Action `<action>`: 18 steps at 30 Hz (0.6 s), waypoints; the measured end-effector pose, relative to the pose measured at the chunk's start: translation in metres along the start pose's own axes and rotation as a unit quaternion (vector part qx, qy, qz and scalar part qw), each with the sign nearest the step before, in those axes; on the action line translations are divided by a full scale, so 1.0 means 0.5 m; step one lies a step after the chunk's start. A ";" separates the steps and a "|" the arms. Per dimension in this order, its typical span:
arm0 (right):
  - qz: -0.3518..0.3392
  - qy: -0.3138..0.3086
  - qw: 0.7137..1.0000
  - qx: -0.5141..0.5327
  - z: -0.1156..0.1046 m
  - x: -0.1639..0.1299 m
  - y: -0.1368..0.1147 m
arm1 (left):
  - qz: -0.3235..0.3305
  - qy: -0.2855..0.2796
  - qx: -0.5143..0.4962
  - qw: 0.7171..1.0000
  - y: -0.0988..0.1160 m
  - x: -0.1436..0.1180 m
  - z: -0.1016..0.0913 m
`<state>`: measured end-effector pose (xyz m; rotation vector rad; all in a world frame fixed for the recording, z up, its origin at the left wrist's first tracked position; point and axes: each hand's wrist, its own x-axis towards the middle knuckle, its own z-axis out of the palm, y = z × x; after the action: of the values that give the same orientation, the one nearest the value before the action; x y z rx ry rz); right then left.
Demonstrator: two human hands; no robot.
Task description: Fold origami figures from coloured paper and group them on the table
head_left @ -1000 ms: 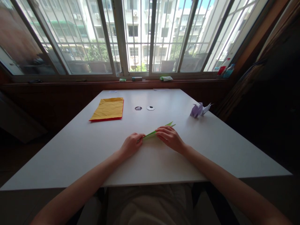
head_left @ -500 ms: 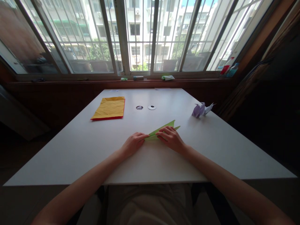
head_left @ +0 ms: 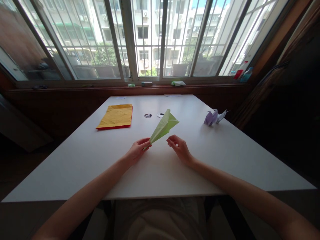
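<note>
Green folded paper [head_left: 164,126] is pinched at its narrow end by the thumb and fingers of your left hand [head_left: 139,149], its wide end slanting up and right of that grip. Just right of the grip, your right hand [head_left: 180,149] curls, apart from the paper; I cannot tell whether its fingertips meet. Beyond the grip, yellow paper [head_left: 115,116] lies leftward and a purple folded figure [head_left: 210,118] well to the right, on the white table [head_left: 155,178]
</note>
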<state>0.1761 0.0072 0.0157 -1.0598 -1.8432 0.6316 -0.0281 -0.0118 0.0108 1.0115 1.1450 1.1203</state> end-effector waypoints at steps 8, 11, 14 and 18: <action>-0.148 0.048 0.982 -0.108 0.011 -0.012 -0.027 | 0.055 0.006 0.131 0.990 0.005 -0.006 -0.008; -0.225 0.009 0.958 -0.175 0.000 -0.011 -0.029 | 0.102 -0.022 0.227 0.968 0.006 -0.009 -0.003; -0.234 -0.023 0.938 -0.256 0.000 0.002 -0.019 | 0.152 -0.028 0.322 0.934 0.004 -0.011 0.003; -0.216 -0.054 0.920 -0.322 -0.005 0.020 -0.007 | 0.184 0.005 0.425 0.886 -0.003 -0.006 0.000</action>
<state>0.1746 0.0140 0.0238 -0.9690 -2.3597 -0.2070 -0.0282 -0.0148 0.0100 1.9677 1.5375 0.8919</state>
